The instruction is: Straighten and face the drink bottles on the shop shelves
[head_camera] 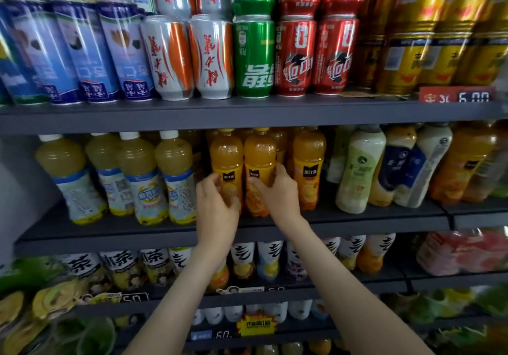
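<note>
Orange bottles [226, 156] gripped, left hand [217, 211], right hand [277, 193]

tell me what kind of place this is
Most likely a shop's drinks aisle: grey shelves stacked with drink cans, rows of orange juice bottles, and a red price tag reading 6.00 on the shelf edge.

"6.00" on red price tag [457, 96], upper shelf edge [247, 114]; "60" on lower shelf tag [223, 335].

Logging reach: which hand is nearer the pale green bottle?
Right. The right hand holds an orange bottle left of the green bottle; the left hand holds a second orange bottle farther left.
</note>
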The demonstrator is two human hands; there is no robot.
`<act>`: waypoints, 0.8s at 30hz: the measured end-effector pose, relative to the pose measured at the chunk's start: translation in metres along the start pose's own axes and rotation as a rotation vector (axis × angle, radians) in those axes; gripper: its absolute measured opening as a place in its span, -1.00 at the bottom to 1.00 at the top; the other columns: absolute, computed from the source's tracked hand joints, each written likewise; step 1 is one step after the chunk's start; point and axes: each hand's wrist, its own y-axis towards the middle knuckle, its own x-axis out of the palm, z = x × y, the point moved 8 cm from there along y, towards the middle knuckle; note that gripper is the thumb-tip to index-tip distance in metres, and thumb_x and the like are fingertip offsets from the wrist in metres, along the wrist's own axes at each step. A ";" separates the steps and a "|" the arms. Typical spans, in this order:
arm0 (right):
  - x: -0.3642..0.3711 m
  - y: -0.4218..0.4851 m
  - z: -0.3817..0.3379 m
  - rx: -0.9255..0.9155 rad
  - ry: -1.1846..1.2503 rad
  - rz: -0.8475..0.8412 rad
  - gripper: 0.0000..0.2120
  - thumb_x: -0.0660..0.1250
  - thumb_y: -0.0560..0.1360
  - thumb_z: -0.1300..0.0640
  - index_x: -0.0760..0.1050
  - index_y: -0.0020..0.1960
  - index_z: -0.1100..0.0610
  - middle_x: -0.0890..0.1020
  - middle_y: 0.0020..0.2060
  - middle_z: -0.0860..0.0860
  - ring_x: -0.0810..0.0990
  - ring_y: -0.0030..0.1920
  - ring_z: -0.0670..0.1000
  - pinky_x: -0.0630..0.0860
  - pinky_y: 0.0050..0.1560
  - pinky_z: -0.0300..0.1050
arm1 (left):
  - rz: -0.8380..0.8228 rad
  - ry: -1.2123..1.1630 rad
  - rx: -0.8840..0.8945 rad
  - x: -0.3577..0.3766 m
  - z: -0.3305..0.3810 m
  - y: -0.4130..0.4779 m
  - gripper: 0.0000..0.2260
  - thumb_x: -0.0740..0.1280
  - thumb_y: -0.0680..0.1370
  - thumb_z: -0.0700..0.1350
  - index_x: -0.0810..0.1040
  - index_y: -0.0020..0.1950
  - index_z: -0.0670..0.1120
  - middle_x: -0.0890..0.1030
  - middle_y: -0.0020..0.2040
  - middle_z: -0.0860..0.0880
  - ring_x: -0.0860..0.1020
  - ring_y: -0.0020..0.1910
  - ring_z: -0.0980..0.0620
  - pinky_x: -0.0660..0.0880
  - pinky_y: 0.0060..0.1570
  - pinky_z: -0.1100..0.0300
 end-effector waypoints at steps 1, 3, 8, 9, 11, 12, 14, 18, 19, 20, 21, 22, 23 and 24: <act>0.000 -0.002 0.003 -0.008 0.002 -0.024 -0.55 0.42 0.47 0.04 0.40 0.27 0.19 0.62 0.06 0.07 0.59 0.08 0.04 0.53 0.07 -0.13 | 0.012 0.007 -0.008 0.001 0.001 -0.002 -0.54 0.37 0.49 -0.23 0.32 0.35 -0.16 0.38 0.23 -0.10 0.45 0.17 0.00 0.36 0.06 0.24; -0.005 -0.008 0.011 -0.018 -0.022 -0.046 -0.50 0.41 0.47 0.04 0.37 0.33 0.19 0.59 0.13 0.08 0.57 0.13 0.04 0.51 0.11 -0.15 | 0.049 0.011 -0.024 0.004 0.006 -0.008 -0.52 0.40 0.47 -0.25 0.32 0.34 -0.18 0.37 0.21 -0.13 0.45 0.14 -0.02 0.35 0.04 0.26; -0.054 -0.030 0.026 -0.081 -0.031 0.009 -0.66 0.35 0.52 0.14 0.43 0.26 0.16 0.58 0.07 0.00 0.55 0.05 -0.06 0.52 0.09 -0.16 | 0.089 -0.041 0.130 0.032 0.049 -0.035 -0.60 0.41 0.46 -0.25 0.37 0.24 -0.21 0.43 0.12 -0.16 0.47 0.06 -0.05 0.38 -0.02 0.23; -0.068 -0.033 0.030 -0.084 -0.016 0.023 -0.71 0.34 0.53 0.15 0.45 0.23 0.13 0.59 0.04 -0.02 0.55 0.00 -0.10 0.52 0.05 -0.19 | 0.060 -0.060 0.160 0.043 0.061 -0.042 -0.62 0.40 0.48 -0.23 0.38 0.24 -0.20 0.44 0.11 -0.14 0.46 0.05 -0.01 0.39 -0.03 0.24; -0.100 -0.036 0.043 -0.070 -0.002 0.058 -0.79 0.31 0.54 0.15 0.48 0.17 0.09 0.58 -0.04 -0.06 0.54 -0.10 -0.17 0.50 -0.05 -0.28 | -0.014 -0.105 0.207 0.070 0.083 -0.056 -0.65 0.38 0.50 -0.21 0.40 0.24 -0.18 0.46 0.10 -0.09 0.45 0.04 0.05 0.41 -0.02 0.24; -0.121 -0.037 0.054 -0.063 -0.006 0.086 -0.82 0.30 0.55 0.15 0.48 0.14 0.08 0.58 -0.08 -0.09 0.52 -0.14 -0.20 0.47 -0.09 -0.35 | -0.060 -0.129 0.222 0.088 0.097 -0.064 -0.67 0.38 0.50 -0.20 0.41 0.24 -0.17 0.47 0.10 -0.07 0.46 0.04 0.06 0.41 -0.01 0.26; -0.155 -0.039 0.069 -0.037 -0.007 0.139 -0.89 0.29 0.55 0.15 0.49 0.08 0.05 0.57 -0.15 -0.12 0.53 -0.17 -0.21 0.43 -0.16 -0.42 | -0.168 -0.163 0.237 0.117 0.114 -0.074 -0.72 0.35 0.52 -0.19 0.44 0.22 -0.13 0.51 0.09 -0.02 0.49 0.03 0.09 0.37 -0.03 0.36; -0.257 -0.039 0.125 0.018 -0.014 0.307 -0.94 0.31 0.54 0.15 0.45 0.00 0.04 0.58 -0.16 -0.05 0.55 -0.15 -0.11 0.42 -0.18 -0.28 | -0.389 -0.252 0.191 0.198 0.172 -0.105 -0.85 0.32 0.56 -0.14 0.44 0.10 0.01 0.54 -0.07 0.13 0.51 -0.10 0.18 0.38 -0.18 0.49; -0.283 -0.037 0.141 0.046 -0.008 0.347 -0.90 0.31 0.54 0.13 0.45 0.04 0.06 0.58 -0.12 -0.03 0.55 -0.11 -0.07 0.41 -0.16 -0.25 | -0.425 -0.276 0.159 0.217 0.186 -0.111 -0.86 0.31 0.56 -0.14 0.44 0.09 0.03 0.53 -0.10 0.16 0.50 -0.13 0.21 0.38 -0.20 0.51; -0.307 -0.034 0.155 0.072 -0.005 0.377 -0.85 0.32 0.54 0.11 0.43 0.09 0.08 0.58 -0.06 -0.01 0.54 -0.06 -0.05 0.39 -0.12 -0.25 | -0.450 -0.294 0.133 0.235 0.199 -0.115 -0.86 0.31 0.56 -0.14 0.44 0.09 0.03 0.51 -0.11 0.18 0.49 -0.14 0.24 0.40 -0.20 0.51; -0.328 -0.029 0.170 0.097 -0.012 0.400 -0.78 0.32 0.53 0.09 0.41 0.15 0.09 0.56 0.00 0.00 0.52 0.01 -0.04 0.37 -0.08 -0.25 | -0.463 -0.301 0.118 0.253 0.213 -0.119 -0.85 0.31 0.57 -0.13 0.44 0.10 0.03 0.50 -0.12 0.19 0.49 -0.14 0.25 0.41 -0.20 0.50; -0.345 -0.023 0.183 0.124 -0.020 0.409 -0.71 0.33 0.53 0.07 0.38 0.21 0.09 0.54 0.06 -0.01 0.50 0.07 -0.04 0.35 -0.03 -0.25 | -0.467 -0.301 0.113 0.269 0.224 -0.121 -0.85 0.30 0.57 -0.13 0.43 0.10 0.03 0.49 -0.11 0.20 0.49 -0.14 0.26 0.41 -0.20 0.50; -0.357 -0.016 0.196 0.145 -0.028 0.399 -0.67 0.35 0.53 0.06 0.35 0.24 0.08 0.51 0.10 -0.02 0.48 0.12 -0.03 0.35 0.01 -0.24 | -0.462 -0.300 0.110 0.283 0.235 -0.123 -0.86 0.30 0.57 -0.13 0.42 0.11 0.03 0.49 -0.11 0.20 0.49 -0.14 0.26 0.41 -0.20 0.50; -0.365 -0.008 0.207 0.156 -0.036 0.378 -0.63 0.36 0.52 0.07 0.33 0.27 0.07 0.49 0.12 -0.02 0.47 0.16 -0.01 0.35 0.04 -0.23 | -0.448 -0.299 0.106 0.296 0.243 -0.123 -0.86 0.30 0.57 -0.12 0.42 0.12 0.02 0.48 -0.11 0.20 0.49 -0.15 0.27 0.41 -0.20 0.49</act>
